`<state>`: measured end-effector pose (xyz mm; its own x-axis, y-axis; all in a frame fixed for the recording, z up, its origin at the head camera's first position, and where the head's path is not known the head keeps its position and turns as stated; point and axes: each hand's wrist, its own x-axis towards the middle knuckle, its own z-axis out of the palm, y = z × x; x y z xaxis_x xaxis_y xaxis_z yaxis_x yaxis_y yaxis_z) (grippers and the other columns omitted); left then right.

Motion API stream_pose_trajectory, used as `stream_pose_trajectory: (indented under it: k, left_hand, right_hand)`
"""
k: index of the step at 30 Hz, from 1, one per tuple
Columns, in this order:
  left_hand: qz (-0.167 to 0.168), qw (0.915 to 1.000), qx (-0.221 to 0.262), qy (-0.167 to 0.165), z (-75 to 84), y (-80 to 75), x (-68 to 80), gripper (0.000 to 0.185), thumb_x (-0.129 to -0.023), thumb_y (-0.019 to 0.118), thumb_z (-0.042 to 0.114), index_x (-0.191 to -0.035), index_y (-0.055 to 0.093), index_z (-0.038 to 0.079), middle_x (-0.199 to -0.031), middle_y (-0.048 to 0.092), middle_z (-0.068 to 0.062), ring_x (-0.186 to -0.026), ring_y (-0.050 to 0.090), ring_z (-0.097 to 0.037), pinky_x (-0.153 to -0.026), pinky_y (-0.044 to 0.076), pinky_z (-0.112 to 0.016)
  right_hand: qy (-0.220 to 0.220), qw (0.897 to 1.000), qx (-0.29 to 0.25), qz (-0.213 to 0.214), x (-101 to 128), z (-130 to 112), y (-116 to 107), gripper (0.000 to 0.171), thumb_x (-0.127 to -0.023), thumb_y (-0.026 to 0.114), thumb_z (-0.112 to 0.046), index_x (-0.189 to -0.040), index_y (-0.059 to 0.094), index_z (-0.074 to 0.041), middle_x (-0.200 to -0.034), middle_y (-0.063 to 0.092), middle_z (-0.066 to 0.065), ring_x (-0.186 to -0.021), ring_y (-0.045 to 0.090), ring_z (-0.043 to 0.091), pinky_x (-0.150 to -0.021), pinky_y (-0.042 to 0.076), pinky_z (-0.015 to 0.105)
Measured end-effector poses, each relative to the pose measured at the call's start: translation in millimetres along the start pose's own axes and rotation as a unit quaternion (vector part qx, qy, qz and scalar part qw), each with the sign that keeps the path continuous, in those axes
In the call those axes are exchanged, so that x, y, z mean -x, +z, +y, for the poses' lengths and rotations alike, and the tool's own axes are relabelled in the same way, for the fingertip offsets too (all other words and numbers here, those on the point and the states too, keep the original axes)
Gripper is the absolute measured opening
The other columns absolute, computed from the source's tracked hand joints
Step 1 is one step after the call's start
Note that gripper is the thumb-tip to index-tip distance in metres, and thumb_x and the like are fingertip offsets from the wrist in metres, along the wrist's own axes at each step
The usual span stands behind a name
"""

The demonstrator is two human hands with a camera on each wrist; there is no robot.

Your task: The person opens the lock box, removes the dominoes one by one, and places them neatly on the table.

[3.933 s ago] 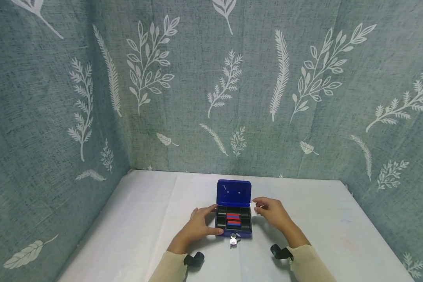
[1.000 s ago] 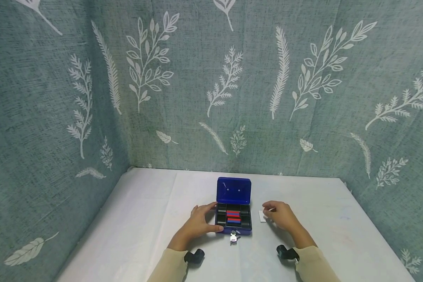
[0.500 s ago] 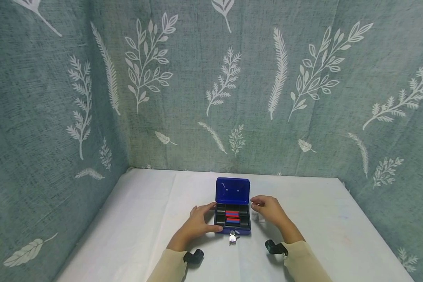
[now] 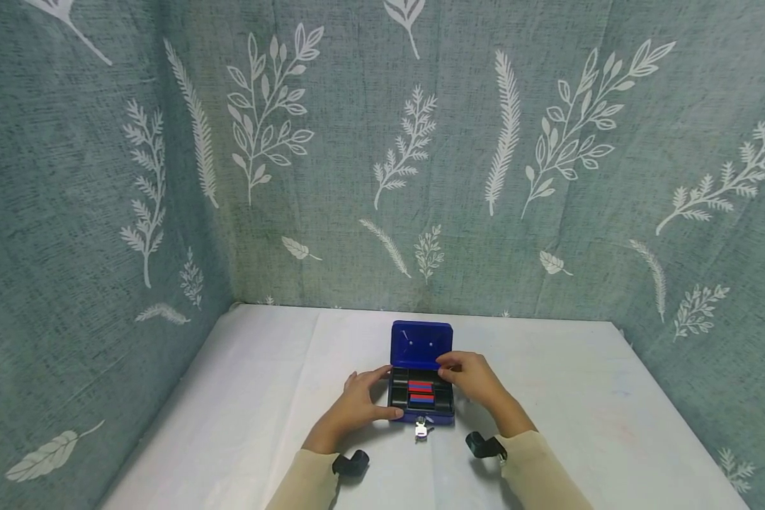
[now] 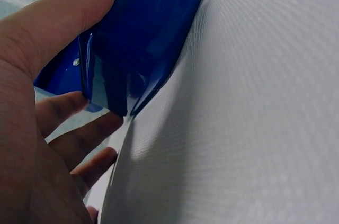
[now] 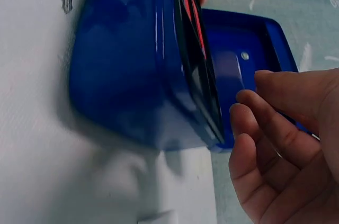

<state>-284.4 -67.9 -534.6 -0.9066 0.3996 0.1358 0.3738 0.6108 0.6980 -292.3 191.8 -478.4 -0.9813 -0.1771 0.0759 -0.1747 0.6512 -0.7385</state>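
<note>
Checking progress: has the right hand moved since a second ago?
Yes. The right hand moved left, from the table beside the blue box to over its right rear corner.

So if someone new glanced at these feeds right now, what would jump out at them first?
The small blue metal cash box at the middle of the white table, its lid standing open and a black tray with red and blue bars inside. The left hand holds the box's left side, the right hand hovers at its right rear corner, and a silver key sits in the front lock.
</note>
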Motion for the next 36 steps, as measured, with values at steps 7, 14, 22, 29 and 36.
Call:
stream_pose_trajectory:
  k: [7, 14, 22, 29, 36]
  left_hand:
    - [-0.001, 1.0, 0.002, -0.003, -1.1, 1.0, -1.2, 0.094, -0.068, 0.079, 0.059, -0.145, 0.046, 0.016, -0.143, 0.051, -0.004, -0.135, 0.04, -0.029, -0.116, 0.005, -0.056]
    - [-0.006, 0.9999, 0.002, -0.011, -2.1, 1.3, -0.3, 0.094, -0.069, 0.078, 0.059, -0.146, 0.046, 0.017, -0.143, 0.05, -0.004, -0.136, 0.04, -0.03, -0.116, 0.004, -0.056]
    - [-0.004, 1.0, -0.004, -0.006, -2.5, -0.5, -1.8, 0.093, -0.07, 0.077, 0.06, -0.146, 0.045, 0.016, -0.143, 0.051, -0.003, -0.135, 0.04, -0.027, -0.117, 0.003, -0.054]
    - [-0.009, 0.9999, -0.002, -0.009, -3.8, 0.2, -2.2, 0.093, -0.07, 0.078, 0.058, -0.146, 0.044, 0.017, -0.144, 0.05, -0.003, -0.136, 0.04, -0.026, -0.117, 0.003, -0.054]
    - [-0.01, 0.9999, 0.002, -0.012, -3.4, 0.0, -3.0, 0.094, -0.07, 0.077, 0.06, -0.147, 0.044, 0.017, -0.144, 0.05, -0.004, -0.136, 0.039, -0.028, -0.116, 0.003, -0.056]
  right_hand:
    - [-0.019, 1.0, 0.001, -0.016, -3.7, -3.1, 6.6, 0.019, -0.09, 0.07, -0.009, -0.109, 0.071, -0.006, -0.095, 0.069, 0.0, -0.089, 0.063, 0.018, -0.083, 0.056, 0.04]
    - [-0.027, 0.999, 0.015, -0.028, -5.0, -7.9, 12.6, 0.02, -0.09, 0.07, -0.011, -0.109, 0.071, -0.008, -0.096, 0.069, -0.001, -0.091, 0.064, 0.017, -0.086, 0.055, 0.042]
    - [-0.064, 0.995, 0.053, -0.05, -6.4, -14.6, 17.8, 0.02, -0.09, 0.07, -0.014, -0.11, 0.072, -0.009, -0.094, 0.07, -0.003, -0.089, 0.064, 0.015, -0.087, 0.054, 0.043]
    - [-0.088, 0.992, 0.071, -0.064, -7.5, -15.8, 21.2, 0.018, -0.089, 0.07, -0.012, -0.106, 0.073, -0.008, -0.092, 0.07, -0.003, -0.088, 0.064, 0.014, -0.086, 0.054, 0.043]
    - [-0.077, 0.99, 0.079, -0.09, -9.5, -15.3, 21.5, 0.02, -0.09, 0.07, -0.016, -0.109, 0.073, -0.009, -0.097, 0.071, -0.002, -0.094, 0.064, 0.017, -0.09, 0.052, 0.044]
